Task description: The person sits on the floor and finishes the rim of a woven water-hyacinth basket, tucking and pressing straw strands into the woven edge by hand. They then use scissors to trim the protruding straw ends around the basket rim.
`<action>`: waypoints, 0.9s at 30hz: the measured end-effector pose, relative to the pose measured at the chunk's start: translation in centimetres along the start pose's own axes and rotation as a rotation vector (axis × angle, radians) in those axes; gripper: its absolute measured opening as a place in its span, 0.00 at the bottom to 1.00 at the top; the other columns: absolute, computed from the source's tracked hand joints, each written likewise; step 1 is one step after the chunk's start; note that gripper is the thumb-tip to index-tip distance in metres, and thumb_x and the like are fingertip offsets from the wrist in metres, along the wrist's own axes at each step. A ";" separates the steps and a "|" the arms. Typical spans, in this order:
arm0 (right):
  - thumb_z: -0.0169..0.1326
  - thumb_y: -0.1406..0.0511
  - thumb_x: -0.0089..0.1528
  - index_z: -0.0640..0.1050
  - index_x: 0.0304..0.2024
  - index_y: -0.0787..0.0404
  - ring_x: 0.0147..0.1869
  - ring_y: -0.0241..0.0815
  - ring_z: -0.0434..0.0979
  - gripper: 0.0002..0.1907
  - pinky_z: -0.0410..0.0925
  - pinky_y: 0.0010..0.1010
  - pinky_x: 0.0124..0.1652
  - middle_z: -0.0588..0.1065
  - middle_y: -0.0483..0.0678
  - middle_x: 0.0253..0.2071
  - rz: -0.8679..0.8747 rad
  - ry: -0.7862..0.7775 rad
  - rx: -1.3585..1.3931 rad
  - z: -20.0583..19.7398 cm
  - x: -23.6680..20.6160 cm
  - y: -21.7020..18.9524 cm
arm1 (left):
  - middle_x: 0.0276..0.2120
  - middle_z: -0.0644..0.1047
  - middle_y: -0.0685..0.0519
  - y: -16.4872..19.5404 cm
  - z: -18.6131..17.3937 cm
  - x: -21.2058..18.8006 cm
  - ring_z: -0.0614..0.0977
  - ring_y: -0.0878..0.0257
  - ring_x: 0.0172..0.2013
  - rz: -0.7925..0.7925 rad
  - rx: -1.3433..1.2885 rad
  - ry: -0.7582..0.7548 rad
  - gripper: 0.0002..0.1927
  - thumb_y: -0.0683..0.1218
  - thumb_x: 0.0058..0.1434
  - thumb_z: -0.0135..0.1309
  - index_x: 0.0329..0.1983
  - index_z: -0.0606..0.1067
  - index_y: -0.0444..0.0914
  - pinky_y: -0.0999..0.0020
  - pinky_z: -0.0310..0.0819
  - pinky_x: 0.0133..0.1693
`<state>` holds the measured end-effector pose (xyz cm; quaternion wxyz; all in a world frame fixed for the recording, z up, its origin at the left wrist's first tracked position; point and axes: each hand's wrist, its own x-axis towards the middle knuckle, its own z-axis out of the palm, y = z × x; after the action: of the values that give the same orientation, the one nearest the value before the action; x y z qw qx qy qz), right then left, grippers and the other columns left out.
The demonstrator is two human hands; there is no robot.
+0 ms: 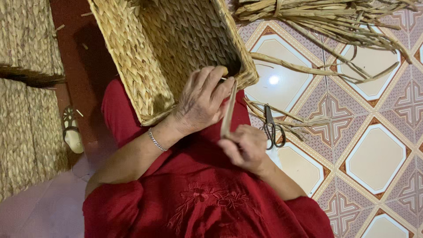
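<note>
Tiled floor (374, 158), patterned; person seated on it in red clothing.

Basket (172, 53): large, rectangular, braided straw, tipped toward the lap, open mouth facing the camera. Walls look fully woven; near rim corner is where the hands are, so I judge the body done and the rim finishing in progress.

Bundle (317, 17) of dry fibre lies on the floor beyond the basket, plenty unused. More woven pieces stacked at the far left.

Left hand (200, 103), bracelet at the wrist, rests on the rim corner, fingers curled closed over it.

Right hand (244, 145) pinched shut on a strand (228, 112) that runs up to the rim.

Scissors (272, 128) on the floor, just beside the right hand, untouched.
</note>
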<state>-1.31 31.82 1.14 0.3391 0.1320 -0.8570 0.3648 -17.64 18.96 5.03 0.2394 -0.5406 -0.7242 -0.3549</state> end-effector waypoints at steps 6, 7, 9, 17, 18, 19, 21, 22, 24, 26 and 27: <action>0.56 0.66 0.64 0.77 0.40 0.61 0.42 0.48 0.73 0.05 0.66 0.39 0.40 0.75 0.52 0.37 -0.032 0.020 -0.139 -2.0 4.9 0.7 | 0.37 0.77 0.50 -2.0 2.3 -0.7 0.79 0.58 0.40 -0.258 -0.329 -0.045 0.08 0.46 0.73 0.59 0.44 0.77 0.35 0.62 0.77 0.41; 0.53 0.73 0.65 0.78 0.45 0.61 0.52 0.52 0.73 0.07 0.67 0.41 0.49 0.76 0.54 0.46 0.096 0.062 -0.281 -2.4 5.6 1.1 | 0.33 0.77 0.50 -2.7 2.6 -0.8 0.78 0.59 0.33 -0.420 -0.446 -0.137 0.11 0.48 0.72 0.59 0.40 0.78 0.35 0.62 0.74 0.35; 0.59 0.70 0.65 0.74 0.59 0.63 0.66 0.52 0.69 0.20 0.65 0.41 0.65 0.69 0.56 0.60 0.290 0.106 -0.291 -2.1 7.1 2.5 | 0.23 0.77 0.50 -4.2 3.0 -0.8 0.75 0.60 0.20 -0.731 -0.684 -0.335 0.17 0.53 0.70 0.56 0.34 0.80 0.35 0.63 0.70 0.23; 0.61 0.69 0.65 0.71 0.63 0.63 0.65 0.47 0.70 0.25 0.65 0.34 0.62 0.69 0.52 0.63 0.405 0.095 0.044 -0.1 8.5 5.3 | 0.32 0.78 0.45 -11.2 0.0 0.2 0.83 0.61 0.24 -1.182 -1.327 -0.039 0.10 0.47 0.68 0.58 0.39 0.79 0.34 0.67 0.82 0.27; 0.62 0.69 0.65 0.72 0.63 0.63 0.65 0.47 0.70 0.24 0.65 0.33 0.62 0.69 0.53 0.63 0.414 0.104 0.054 0.1 8.4 5.4 | 0.34 0.77 0.46 -12.3 -0.5 0.0 0.82 0.62 0.26 -1.138 -1.349 0.030 0.10 0.46 0.68 0.59 0.41 0.80 0.32 0.66 0.82 0.29; 0.62 0.69 0.66 0.71 0.64 0.62 0.67 0.47 0.69 0.25 0.64 0.34 0.64 0.69 0.53 0.64 0.412 0.100 0.045 0.2 8.3 5.5 | 0.37 0.79 0.45 -13.2 -0.7 -0.2 0.82 0.63 0.27 -1.112 -1.342 0.103 0.10 0.45 0.68 0.59 0.42 0.79 0.32 0.66 0.83 0.30; 0.61 0.68 0.68 0.71 0.67 0.62 0.70 0.47 0.68 0.26 0.62 0.35 0.70 0.68 0.52 0.64 0.400 0.088 0.026 0.5 8.0 5.6 | 0.44 0.82 0.43 -15.2 -0.9 -0.6 0.82 0.64 0.29 -1.051 -1.327 0.252 0.09 0.44 0.67 0.59 0.42 0.79 0.31 0.65 0.86 0.34; 0.62 0.67 0.66 0.70 0.68 0.62 0.71 0.48 0.66 0.28 0.61 0.36 0.71 0.67 0.53 0.65 0.395 0.085 0.036 0.7 7.9 5.6 | 0.41 0.82 0.44 -16.2 -1.1 -0.8 0.83 0.64 0.29 -1.042 -1.271 0.291 0.08 0.43 0.68 0.60 0.42 0.78 0.31 0.64 0.87 0.34; 0.62 0.65 0.63 0.68 0.70 0.63 0.74 0.49 0.63 0.33 0.58 0.38 0.74 0.64 0.54 0.67 0.388 0.079 0.054 1.2 7.6 5.5 | 0.37 0.80 0.46 -18.3 -1.5 -1.3 0.83 0.64 0.30 -1.022 -1.158 0.366 0.08 0.42 0.70 0.61 0.43 0.77 0.32 0.64 0.89 0.35; 0.65 0.63 0.63 0.66 0.70 0.63 0.74 0.49 0.62 0.36 0.57 0.39 0.74 0.63 0.55 0.69 0.396 0.066 -0.002 2.0 7.4 5.3 | 0.36 0.81 0.46 -20.0 -1.6 -1.5 0.83 0.63 0.31 -0.883 -1.076 0.415 0.08 0.40 0.71 0.63 0.44 0.78 0.29 0.67 0.83 0.35; 0.67 0.62 0.62 0.65 0.71 0.63 0.74 0.49 0.62 0.38 0.57 0.39 0.73 0.63 0.55 0.70 0.399 0.060 -0.031 2.4 7.4 5.2 | 0.36 0.81 0.46 -20.6 -1.6 -1.6 0.83 0.62 0.31 -0.815 -1.033 0.437 0.08 0.39 0.72 0.63 0.44 0.78 0.28 0.68 0.80 0.35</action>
<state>-10.34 33.89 2.15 0.2876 -0.0568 -0.8610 0.4155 -36.88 13.37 -0.40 -0.0605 -0.1863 -0.5429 -0.8166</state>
